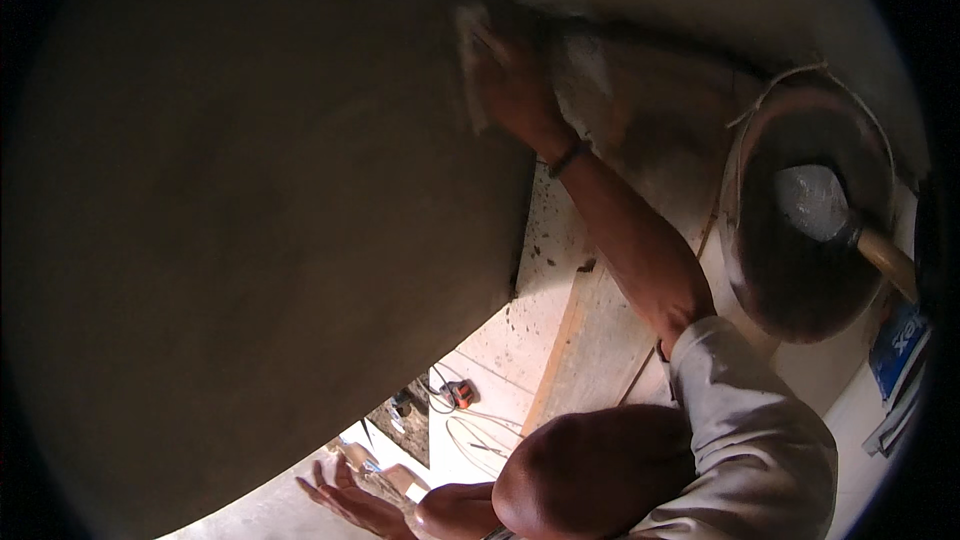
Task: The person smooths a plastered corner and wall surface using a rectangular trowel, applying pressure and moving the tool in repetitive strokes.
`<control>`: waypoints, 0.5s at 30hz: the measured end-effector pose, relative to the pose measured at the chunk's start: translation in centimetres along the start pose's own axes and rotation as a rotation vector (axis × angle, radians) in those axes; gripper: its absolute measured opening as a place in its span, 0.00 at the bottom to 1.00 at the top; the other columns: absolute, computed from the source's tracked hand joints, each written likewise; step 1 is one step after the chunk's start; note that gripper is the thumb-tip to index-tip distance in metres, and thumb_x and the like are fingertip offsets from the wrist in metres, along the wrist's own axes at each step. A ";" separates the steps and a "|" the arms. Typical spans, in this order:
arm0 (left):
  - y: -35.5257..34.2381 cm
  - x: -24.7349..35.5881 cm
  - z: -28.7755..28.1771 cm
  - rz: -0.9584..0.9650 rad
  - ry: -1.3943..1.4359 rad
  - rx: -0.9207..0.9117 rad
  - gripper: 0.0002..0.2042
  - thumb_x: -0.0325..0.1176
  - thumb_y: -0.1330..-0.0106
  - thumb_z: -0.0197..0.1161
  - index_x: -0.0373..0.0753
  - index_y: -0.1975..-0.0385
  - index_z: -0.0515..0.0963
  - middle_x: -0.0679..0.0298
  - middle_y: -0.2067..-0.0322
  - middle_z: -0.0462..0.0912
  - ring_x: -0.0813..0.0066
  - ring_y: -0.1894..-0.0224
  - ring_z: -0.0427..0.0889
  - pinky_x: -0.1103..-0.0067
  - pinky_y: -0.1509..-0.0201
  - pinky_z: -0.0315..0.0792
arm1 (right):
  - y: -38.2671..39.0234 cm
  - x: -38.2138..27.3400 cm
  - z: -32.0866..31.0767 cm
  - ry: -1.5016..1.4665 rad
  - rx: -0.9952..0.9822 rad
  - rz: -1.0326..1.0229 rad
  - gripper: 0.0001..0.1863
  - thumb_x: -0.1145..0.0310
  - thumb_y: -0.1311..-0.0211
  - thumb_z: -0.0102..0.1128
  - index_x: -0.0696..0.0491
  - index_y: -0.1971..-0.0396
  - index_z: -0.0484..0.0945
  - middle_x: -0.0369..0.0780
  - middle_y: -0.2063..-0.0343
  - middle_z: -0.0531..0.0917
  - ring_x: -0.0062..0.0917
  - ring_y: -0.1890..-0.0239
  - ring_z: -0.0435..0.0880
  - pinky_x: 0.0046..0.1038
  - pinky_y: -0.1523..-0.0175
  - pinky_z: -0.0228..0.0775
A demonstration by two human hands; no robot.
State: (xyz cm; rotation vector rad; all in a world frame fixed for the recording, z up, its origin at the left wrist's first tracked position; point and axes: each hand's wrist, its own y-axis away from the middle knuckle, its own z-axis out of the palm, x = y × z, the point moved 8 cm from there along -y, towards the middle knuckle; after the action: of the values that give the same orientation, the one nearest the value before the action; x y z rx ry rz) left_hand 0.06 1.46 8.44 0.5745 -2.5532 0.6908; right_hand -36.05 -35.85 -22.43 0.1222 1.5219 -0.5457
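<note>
Right hand up against a dark wall, left hand low and spread

Shadow swallows most of my view: the dark grey wall fills the left side, its surface too dim to read well. High up, my right hand is at that wall, and its grip looks clamped on a pale flat tool lying along the surface. The tool is blurred, so I cannot tell its kind, and some of the fingers are lost in the gloom. My left hand is at the bottom, fingers apart and holding nothing I can see; the knee hides part of that arm, and the frame cuts the body off.

The wall's edge drops below my right wrist, then sweeps down to the lower left. Beyond it, the lit floor shows between wall and knee, a narrow wedge with dark specks higher up. To the left of the right hand, the wall face is open.

On the floor near the knee I see an orange-and-black tape measure with a thin cord looping beside it. A board runs under the right forearm. To the right stands a tub, a trowel resting in it, wooden handle toward the rim. Past that, a blue bag is cut off by the dark border.
</note>
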 end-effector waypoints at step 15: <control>-4.8 5.1 3.0 0.149 0.576 0.024 0.30 0.54 0.26 0.41 0.39 0.32 0.53 0.54 0.32 0.57 0.62 0.30 0.54 0.62 0.25 0.43 | -3.2 -2.8 -2.3 0.133 0.050 -0.247 0.23 0.64 0.35 0.56 0.44 0.40 0.72 0.50 0.51 0.76 0.47 0.50 0.76 0.42 0.43 0.69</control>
State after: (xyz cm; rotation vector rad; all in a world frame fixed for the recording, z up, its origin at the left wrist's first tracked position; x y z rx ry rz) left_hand -2.70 -5.33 10.45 0.1542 -2.0589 0.8013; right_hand -39.32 -37.04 -19.10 0.0082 1.6647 -0.7859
